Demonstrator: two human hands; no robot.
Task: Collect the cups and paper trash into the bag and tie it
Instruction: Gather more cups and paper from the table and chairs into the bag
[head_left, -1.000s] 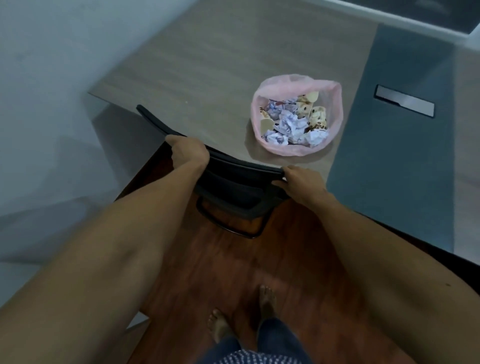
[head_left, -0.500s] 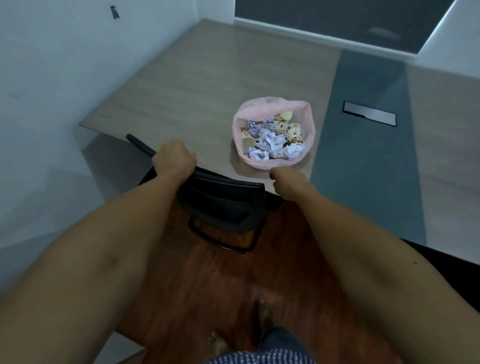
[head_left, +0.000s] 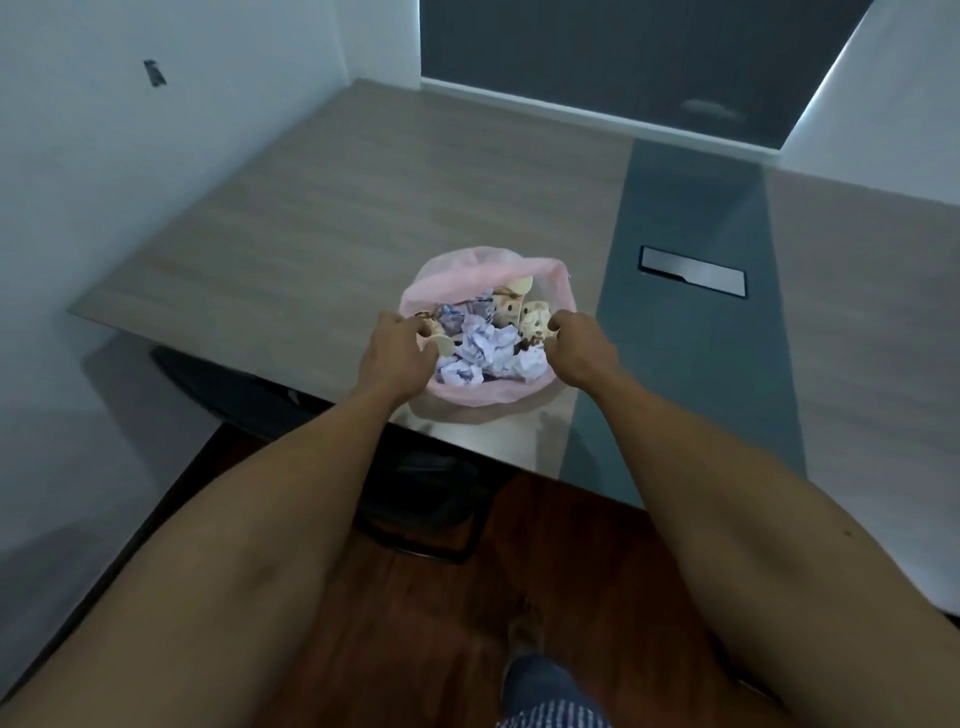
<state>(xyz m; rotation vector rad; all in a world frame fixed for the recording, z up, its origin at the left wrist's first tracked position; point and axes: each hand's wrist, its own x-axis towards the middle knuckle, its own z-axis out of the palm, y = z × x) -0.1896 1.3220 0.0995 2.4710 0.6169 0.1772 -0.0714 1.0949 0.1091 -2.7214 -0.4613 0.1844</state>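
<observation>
A pink plastic bag (head_left: 483, 275) stands open near the table's front edge. Inside it lie crumpled white paper (head_left: 483, 345) and patterned paper cups (head_left: 535, 322). My left hand (head_left: 395, 353) grips the bag's left rim with curled fingers. My right hand (head_left: 576, 348) grips the right rim the same way. Both hands sit at the bag's mouth, one on each side, and hide parts of the rim.
The bag stands on a wood-grain table (head_left: 337, 234) with a dark grey strip (head_left: 685, 338) and a metal cable hatch (head_left: 693, 271). A black chair (head_left: 415, 483) is tucked under the table edge. A white wall runs along the left.
Both hands have let go of the chair back and moved forward to the bag's rim. The chair now sits pushed under the table. I have stepped closer to the table.
</observation>
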